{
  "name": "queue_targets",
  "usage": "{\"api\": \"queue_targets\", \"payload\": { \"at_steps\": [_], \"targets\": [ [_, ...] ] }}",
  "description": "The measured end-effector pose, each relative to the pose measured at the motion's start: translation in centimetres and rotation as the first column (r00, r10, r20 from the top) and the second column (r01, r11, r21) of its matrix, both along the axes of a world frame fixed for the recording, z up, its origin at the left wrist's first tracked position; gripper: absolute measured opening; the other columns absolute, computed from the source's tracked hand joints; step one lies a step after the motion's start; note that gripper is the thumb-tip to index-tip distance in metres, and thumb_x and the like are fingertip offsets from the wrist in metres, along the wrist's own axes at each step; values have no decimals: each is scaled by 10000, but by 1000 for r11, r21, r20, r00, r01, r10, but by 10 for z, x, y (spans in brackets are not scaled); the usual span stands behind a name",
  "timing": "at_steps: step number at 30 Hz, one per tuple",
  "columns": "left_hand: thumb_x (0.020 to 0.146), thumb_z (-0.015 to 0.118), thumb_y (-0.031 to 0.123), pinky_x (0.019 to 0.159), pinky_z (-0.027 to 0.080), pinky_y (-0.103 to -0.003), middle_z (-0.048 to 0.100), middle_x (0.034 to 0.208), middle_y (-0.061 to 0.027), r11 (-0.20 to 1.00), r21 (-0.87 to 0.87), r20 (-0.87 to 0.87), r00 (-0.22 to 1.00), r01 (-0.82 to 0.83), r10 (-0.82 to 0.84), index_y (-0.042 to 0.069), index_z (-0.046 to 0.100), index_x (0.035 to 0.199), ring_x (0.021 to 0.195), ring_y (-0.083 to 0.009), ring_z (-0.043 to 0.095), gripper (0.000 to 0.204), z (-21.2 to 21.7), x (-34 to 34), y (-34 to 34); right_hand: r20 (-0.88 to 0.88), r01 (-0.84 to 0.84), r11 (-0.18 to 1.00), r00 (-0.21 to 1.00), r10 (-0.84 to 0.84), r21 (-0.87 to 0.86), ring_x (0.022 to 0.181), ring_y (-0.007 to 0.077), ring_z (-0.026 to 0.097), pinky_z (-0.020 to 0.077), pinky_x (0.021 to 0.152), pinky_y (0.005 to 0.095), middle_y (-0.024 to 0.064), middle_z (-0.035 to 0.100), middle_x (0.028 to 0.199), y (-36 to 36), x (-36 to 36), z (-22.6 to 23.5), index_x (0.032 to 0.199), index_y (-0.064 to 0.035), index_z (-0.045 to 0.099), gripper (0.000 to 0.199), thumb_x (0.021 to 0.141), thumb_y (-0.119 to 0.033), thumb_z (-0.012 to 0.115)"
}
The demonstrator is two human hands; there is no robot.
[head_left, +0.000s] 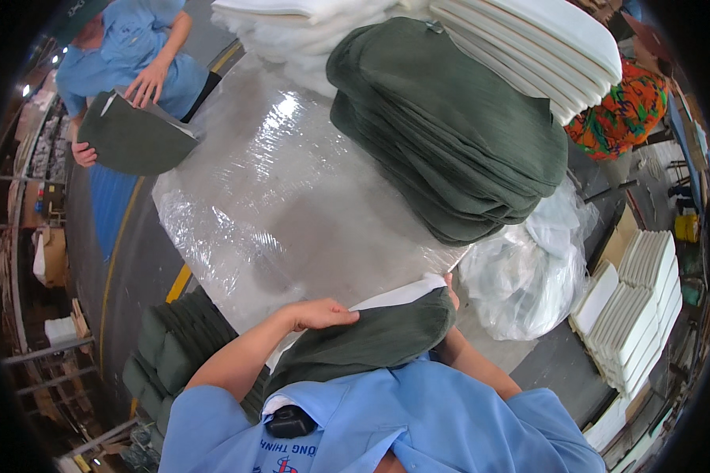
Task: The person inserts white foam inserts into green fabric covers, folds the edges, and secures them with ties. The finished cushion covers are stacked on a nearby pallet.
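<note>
Against my body I hold a dark green fabric cushion cover [371,335], with white padding [402,292] showing along its far, open edge. My left hand [325,314] is closed on that edge at the left, thumb on top of the fabric. At the right end, my right hand [452,293] grips the cover's rim; most of its fingers are hidden behind it. Just beyond both hands lies the table [244,205], wrapped in shiny clear plastic. A tall stack of flat green covers [450,118] rests on its far right part.
White foam pads [536,47] are piled behind the green stack. Crumpled clear plastic [521,268] bulges at the table's right side. More white pads [635,299] stand at far right. Filled green cushions [177,339] are stacked at my left. A co-worker [126,59] at upper left handles another green cover [134,142].
</note>
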State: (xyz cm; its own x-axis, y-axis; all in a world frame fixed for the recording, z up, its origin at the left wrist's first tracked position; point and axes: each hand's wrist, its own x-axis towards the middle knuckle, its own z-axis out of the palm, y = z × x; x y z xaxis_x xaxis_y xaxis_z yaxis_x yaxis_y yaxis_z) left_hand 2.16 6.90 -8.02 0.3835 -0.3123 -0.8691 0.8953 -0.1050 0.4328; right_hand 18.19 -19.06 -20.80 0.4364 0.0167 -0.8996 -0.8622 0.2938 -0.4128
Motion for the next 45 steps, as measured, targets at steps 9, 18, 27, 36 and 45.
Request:
{"api": "queue_targets", "payload": {
  "at_steps": [9,18,27,36,45],
  "targets": [
    [977,677,596,957,517,-315,754,1140,-102,905,425,174,980,17,-100,43,706,1323,1037,-176,665,653,0,-36,4,84,-132,981,989,121,141,817,271,679,561,771,426,140,723,931,-7,-2,5,986,-4,740,617,1011,-610,625],
    [1001,726,325,839,505,-310,685,957,-8,888,105,191,885,-448,424,36,666,1102,917,-103,600,312,-17,-103,16,471,-740,556,363,804,-378,679,79,503,419,627,245,-8,572,742,20,103,95,849,-59,646,403,1097,-366,569],
    [881,713,32,777,508,-333,613,856,-64,599,353,760,593,-719,264,38,597,956,809,-192,595,138,35,-97,-24,492,-579,-773,-767,411,-258,1105,171,641,494,976,348,99,728,1236,158,13,107,1324,-39,682,405,1093,-347,556],
    [868,811,242,854,524,-419,707,1034,-148,612,542,525,801,-575,287,30,653,1026,953,-317,678,308,47,-122,-20,598,-681,-729,-556,577,70,993,98,570,455,899,275,-31,653,1025,170,-11,113,1097,-76,667,161,997,-187,728],
    [846,826,260,865,533,-417,739,1046,-174,630,445,633,721,-636,281,37,725,1068,1001,-338,704,330,40,-117,-14,446,-791,-542,-391,805,283,927,82,585,457,868,257,-39,663,977,176,-15,130,1067,-81,691,220,946,-232,794]
  ]
}}
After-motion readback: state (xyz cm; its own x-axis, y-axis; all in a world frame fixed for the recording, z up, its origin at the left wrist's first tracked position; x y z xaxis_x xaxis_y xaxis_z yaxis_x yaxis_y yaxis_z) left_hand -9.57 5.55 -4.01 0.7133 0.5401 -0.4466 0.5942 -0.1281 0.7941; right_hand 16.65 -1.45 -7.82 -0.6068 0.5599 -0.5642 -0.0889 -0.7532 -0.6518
